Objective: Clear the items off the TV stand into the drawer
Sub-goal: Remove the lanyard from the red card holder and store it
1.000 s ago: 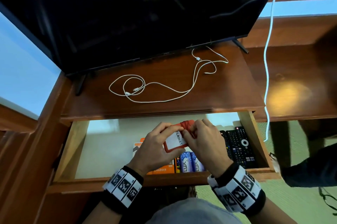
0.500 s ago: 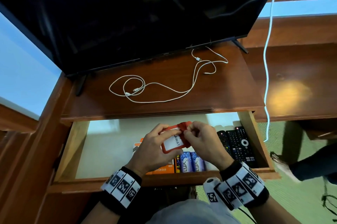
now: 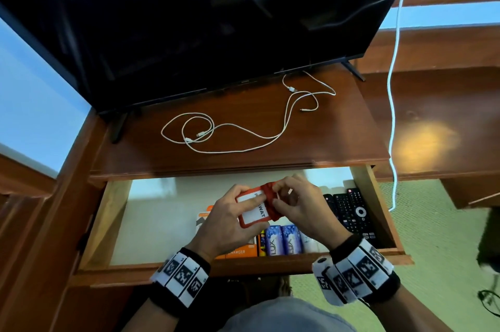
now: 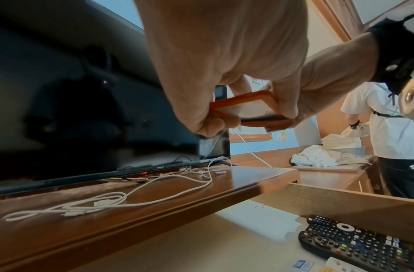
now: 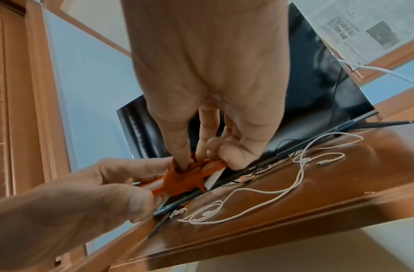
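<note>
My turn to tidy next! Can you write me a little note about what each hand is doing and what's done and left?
Left hand: holds the red badge holder by its edges, above the open drawer.
Right hand: grip pinches the red strap bunched at the holder's top.
Already in the drawer: remotes, soap boxes, an orange charger box.
Left to do: put the badge holder in the drawer, then gather the white cables lying on the TV stand. The drawer isn't closed.
</note>
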